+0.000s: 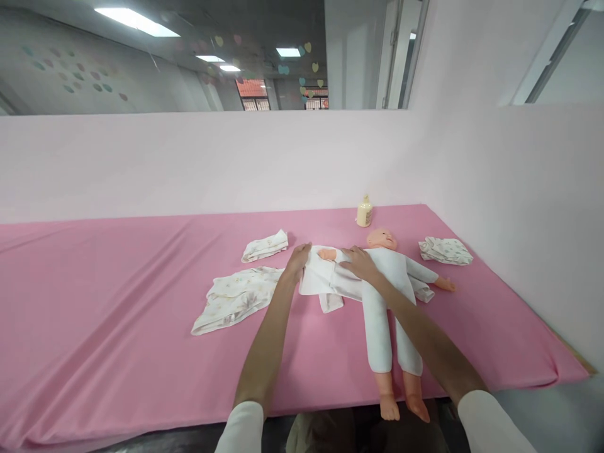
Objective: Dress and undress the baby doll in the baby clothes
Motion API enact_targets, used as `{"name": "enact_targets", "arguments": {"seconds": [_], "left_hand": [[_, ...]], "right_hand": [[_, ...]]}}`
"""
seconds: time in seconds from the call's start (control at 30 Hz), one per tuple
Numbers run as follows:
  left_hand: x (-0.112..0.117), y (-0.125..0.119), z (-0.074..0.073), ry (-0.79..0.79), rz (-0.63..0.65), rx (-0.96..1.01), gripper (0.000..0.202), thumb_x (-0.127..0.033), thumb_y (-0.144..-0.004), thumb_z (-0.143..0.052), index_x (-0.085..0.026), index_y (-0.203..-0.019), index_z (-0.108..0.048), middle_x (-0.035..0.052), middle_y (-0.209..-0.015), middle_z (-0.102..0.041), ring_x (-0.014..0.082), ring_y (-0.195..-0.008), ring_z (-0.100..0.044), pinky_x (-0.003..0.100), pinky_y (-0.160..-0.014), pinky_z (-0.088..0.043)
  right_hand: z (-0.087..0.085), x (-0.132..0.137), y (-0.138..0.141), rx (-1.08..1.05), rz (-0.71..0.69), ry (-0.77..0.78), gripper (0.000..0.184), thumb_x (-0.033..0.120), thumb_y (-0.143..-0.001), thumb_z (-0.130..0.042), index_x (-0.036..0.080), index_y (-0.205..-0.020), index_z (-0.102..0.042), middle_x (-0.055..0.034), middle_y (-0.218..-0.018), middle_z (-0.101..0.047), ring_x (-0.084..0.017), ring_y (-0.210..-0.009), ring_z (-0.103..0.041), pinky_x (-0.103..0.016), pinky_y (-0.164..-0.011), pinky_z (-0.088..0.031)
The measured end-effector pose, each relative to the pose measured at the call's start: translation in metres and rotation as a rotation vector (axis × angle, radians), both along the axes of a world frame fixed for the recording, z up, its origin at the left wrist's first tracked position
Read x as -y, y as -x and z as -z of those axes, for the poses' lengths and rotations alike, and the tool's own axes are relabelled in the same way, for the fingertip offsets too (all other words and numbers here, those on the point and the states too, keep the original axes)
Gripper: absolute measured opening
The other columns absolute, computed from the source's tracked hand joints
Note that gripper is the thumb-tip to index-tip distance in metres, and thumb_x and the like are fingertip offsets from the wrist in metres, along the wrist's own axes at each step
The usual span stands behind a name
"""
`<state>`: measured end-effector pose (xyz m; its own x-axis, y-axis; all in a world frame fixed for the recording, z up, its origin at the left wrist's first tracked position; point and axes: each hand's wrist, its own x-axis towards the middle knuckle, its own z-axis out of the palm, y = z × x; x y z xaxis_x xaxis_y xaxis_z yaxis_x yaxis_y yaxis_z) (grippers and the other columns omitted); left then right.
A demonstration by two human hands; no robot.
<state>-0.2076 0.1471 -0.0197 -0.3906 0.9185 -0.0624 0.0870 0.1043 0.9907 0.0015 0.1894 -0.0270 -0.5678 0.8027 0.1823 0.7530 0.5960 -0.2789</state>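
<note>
A baby doll (377, 333) with a white cloth body lies on its back, its bare feet hanging over the near edge. A white garment (311, 280) is spread out flat at the left of the doll and partly under it. My left hand (298, 261) is closed on the garment's left edge. The doll's left-side hand (326, 253) rests on top of this cloth. My right hand (361, 264) is closed around the doll's arm near its shoulder, and it hides part of that arm. The doll's other arm (445, 284) stretches out to the right, over more white cloth.
A pink sheet (141, 314) covers the table. Printed white clothing (238, 296) lies at the left, with a folded piece (265, 246) behind it. Another folded printed cloth (445, 250) lies at the right. A pale yellow pump bottle (364, 212) stands near the back wall.
</note>
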Motion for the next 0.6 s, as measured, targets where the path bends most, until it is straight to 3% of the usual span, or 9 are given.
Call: {"name": "enact_targets", "arguments": {"seconds": [0.2,0.3,0.4,0.5,0.6], "left_hand": [[0.013,-0.034,-0.033,-0.16,-0.022,0.124,0.038,-0.054,-0.082,-0.061,-0.017,-0.085,-0.057,-0.0026,-0.06,-0.049,0.0103,-0.057,-0.05,0.022,-0.054,-0.039],[0.024,-0.063,-0.042,-0.153,0.113,0.221,0.033,-0.044,-0.078,-0.066,-0.018,-0.097,-0.057,-0.0037,-0.064,-0.051,0.0084,-0.053,-0.047,0.021,-0.053,-0.037],[0.033,-0.086,-0.042,-0.135,0.325,0.268,0.036,-0.036,-0.074,-0.069,-0.02,-0.104,-0.056,-0.0015,-0.075,-0.057,0.0099,-0.059,-0.051,0.023,-0.058,-0.04],[0.039,-0.095,-0.037,-0.143,0.463,0.146,0.035,-0.031,-0.075,-0.067,-0.022,-0.107,-0.056,0.0013,-0.09,-0.06,0.013,-0.072,-0.055,0.025,-0.067,-0.041],[0.045,-0.096,-0.036,-0.086,0.535,-0.086,0.036,-0.025,-0.075,-0.062,-0.024,-0.11,-0.056,0.0009,-0.09,-0.057,0.0147,-0.074,-0.052,0.025,-0.066,-0.039]], "right_hand": [[0.007,0.012,0.013,0.145,-0.036,-0.056,0.042,0.028,-0.091,-0.051,0.018,-0.132,-0.052,-0.0157,-0.117,-0.06,-0.028,-0.112,-0.053,-0.036,-0.097,-0.037],[0.01,0.015,0.016,0.13,-0.03,-0.054,0.043,0.019,-0.089,-0.05,0.012,-0.131,-0.05,-0.0178,-0.117,-0.059,-0.027,-0.11,-0.053,-0.037,-0.096,-0.038],[0.005,0.008,0.014,0.09,-0.003,-0.048,0.039,0.018,-0.091,-0.045,0.013,-0.13,-0.049,-0.015,-0.116,-0.059,-0.022,-0.101,-0.057,-0.032,-0.086,-0.042],[-0.006,-0.004,0.005,0.058,0.023,-0.066,0.029,0.019,-0.092,-0.043,0.018,-0.117,-0.057,-0.0096,-0.111,-0.061,-0.019,-0.096,-0.057,-0.028,-0.082,-0.043],[-0.017,-0.015,-0.008,0.052,0.111,-0.111,0.026,0.014,-0.088,-0.044,0.016,-0.105,-0.063,-0.0131,-0.105,-0.063,-0.024,-0.098,-0.056,-0.034,-0.086,-0.04]]}}
